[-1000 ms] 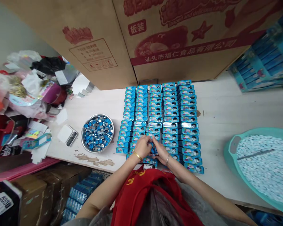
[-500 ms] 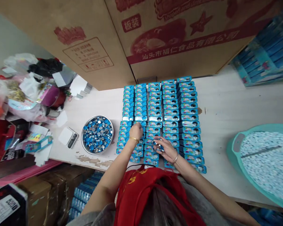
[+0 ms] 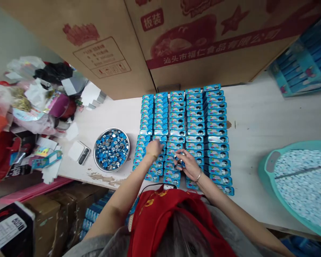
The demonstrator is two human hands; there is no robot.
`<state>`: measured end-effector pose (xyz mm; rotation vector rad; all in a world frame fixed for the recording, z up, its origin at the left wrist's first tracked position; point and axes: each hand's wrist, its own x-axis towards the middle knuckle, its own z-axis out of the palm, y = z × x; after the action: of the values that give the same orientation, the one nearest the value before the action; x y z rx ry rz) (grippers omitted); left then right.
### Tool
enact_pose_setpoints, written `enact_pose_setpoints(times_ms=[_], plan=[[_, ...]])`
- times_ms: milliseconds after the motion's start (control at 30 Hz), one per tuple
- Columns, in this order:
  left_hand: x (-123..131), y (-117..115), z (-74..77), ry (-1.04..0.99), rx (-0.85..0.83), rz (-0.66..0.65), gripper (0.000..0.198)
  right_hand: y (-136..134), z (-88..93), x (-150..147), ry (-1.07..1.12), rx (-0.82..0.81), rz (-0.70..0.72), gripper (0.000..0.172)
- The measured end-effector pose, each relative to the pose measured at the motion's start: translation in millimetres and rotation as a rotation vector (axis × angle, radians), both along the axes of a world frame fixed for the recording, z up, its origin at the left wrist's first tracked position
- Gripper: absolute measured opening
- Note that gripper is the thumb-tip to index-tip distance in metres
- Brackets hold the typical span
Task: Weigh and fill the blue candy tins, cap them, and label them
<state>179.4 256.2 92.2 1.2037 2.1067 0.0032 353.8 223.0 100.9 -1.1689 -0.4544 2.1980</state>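
Note:
Small blue printed rectangular tins point(image 3: 194, 124) stand packed in several columns, many with a dark round opening at one end. The two left columns have blue round caps point(image 3: 164, 126) at those ends. My left hand point(image 3: 153, 149) is over the second column with its fingers closed and pointing down at a tin; whatever they pinch is hidden. Over the middle columns, my right hand point(image 3: 188, 165) curls around several small round metal caps point(image 3: 179, 163). More blue and silver caps fill a steel bowl point(image 3: 94, 151) to the left of the tins.
A small white scale point(image 3: 79, 152) sits left of the bowl. At the right is a turquoise tub point(image 3: 270, 162) of small pale pieces with a stick across them. Large cardboard boxes point(image 3: 203, 67) wall off the back. Bags and clutter point(image 3: 42, 96) crowd the far left.
The view has shifted slightly. My left hand stays over the second column, its wrist a little lower and turned. My right hand still holds the caps, its fingers slightly more curled.

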Motion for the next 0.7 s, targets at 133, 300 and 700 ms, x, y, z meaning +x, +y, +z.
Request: enact_pose_setpoints(times_ms=[133,300,700], plan=[[31.7,-43.3,7.8,-0.374,0.101,0.039,0.027,-0.9,-2.8,-3.5,-0.042,0.077,-0.012,0.026],[49.8,-70.1,4.9,-1.006,0.194,0.474,0.03,-11.6,-6.7,-9.8,-0.113,0.137,0.01,0.025],[21.8,-61.8,7.8,-0.469,0.257,0.273,0.011,-14.5,-10.3,-12.8,-0.066,0.028,-0.055,0.032]])
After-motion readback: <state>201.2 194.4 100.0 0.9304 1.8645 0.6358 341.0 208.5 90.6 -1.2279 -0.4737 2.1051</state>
